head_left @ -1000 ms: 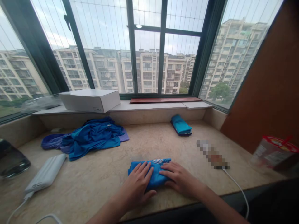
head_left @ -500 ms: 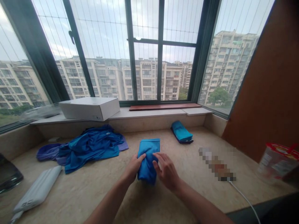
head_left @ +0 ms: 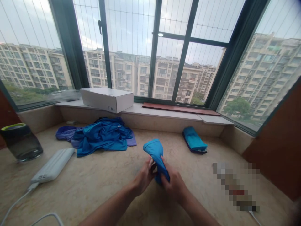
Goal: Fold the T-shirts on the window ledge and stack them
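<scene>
A folded bright-blue cloth (head_left: 155, 152) is held up off the marble counter (head_left: 101, 188), its far end curling upward. My left hand (head_left: 144, 176) pinches its lower left side. My right hand (head_left: 174, 183) wraps its fingers round the lower right side. Both hands meet at the bottom of the cloth, near the middle of the counter.
A heap of blue and purple clothes (head_left: 101, 136) lies at the back left. A folded stack of teal cloth (head_left: 194, 142) sits at the back right. A white box (head_left: 107, 99) rests on the sill. A white power bank (head_left: 53, 168) with cable and a dark jar (head_left: 21, 142) stand left.
The cloth lay flat under both hands a second ago; it has been picked up and turned on end, and now is raised clear of the counter. The view has shifted right.
</scene>
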`<state>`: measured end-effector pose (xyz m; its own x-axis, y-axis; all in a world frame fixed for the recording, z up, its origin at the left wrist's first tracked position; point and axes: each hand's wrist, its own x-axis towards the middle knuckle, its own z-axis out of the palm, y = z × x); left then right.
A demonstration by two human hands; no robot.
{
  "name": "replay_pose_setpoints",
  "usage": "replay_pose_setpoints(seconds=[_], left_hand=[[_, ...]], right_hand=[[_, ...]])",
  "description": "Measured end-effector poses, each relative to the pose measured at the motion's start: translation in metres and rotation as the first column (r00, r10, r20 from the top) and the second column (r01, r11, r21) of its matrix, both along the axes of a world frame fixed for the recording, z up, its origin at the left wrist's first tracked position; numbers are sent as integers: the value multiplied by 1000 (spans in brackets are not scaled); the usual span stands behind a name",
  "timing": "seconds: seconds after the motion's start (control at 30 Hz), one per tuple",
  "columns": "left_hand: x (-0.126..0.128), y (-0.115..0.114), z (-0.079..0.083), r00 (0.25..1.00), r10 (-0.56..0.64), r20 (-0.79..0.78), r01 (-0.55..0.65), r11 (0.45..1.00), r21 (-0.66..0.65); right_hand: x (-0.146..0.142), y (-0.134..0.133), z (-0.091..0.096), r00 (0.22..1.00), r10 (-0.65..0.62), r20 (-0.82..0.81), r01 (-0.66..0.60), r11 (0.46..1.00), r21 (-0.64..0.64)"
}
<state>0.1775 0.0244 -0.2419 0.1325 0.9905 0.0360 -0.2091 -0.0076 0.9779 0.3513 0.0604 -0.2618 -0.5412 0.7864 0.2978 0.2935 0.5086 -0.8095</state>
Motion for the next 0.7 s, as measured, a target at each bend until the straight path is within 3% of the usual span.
replay_pose_setpoints(seconds=[0.13, 0.23, 0.3, 0.4, 0.57, 0.63, 0.7], left_hand=[[-4, 3, 0, 985, 118, 130, -112, 993, -46], [4, 1, -1, 974, 182, 137, -165, 978, -124], [10, -4, 2, 964, 153, 219, -109, 973, -202], [15, -10, 9, 919, 156, 362, -69, 967, -244], [6, -6, 4, 887, 284, 365, -247, 958, -145], [2, -1, -3, 894, 315, 318, -296, 949, -108], [0, 1, -10, 906, 330, 266, -325, 943, -63]], right_hand=[[6, 4, 5, 968, -92, -235, 43, 978, -206], [9, 6, 7, 886, -129, -445, -78, 905, -418], [11, 6, 8, 837, -135, -531, -199, 828, -525], [12, 5, 11, 830, -136, -540, -295, 715, -634], [9, 3, 11, 865, -134, -484, -332, 570, -751], [7, 2, 11, 856, -131, -501, -363, 538, -761], [4, 1, 12, 837, -150, -526, -375, 542, -752]])
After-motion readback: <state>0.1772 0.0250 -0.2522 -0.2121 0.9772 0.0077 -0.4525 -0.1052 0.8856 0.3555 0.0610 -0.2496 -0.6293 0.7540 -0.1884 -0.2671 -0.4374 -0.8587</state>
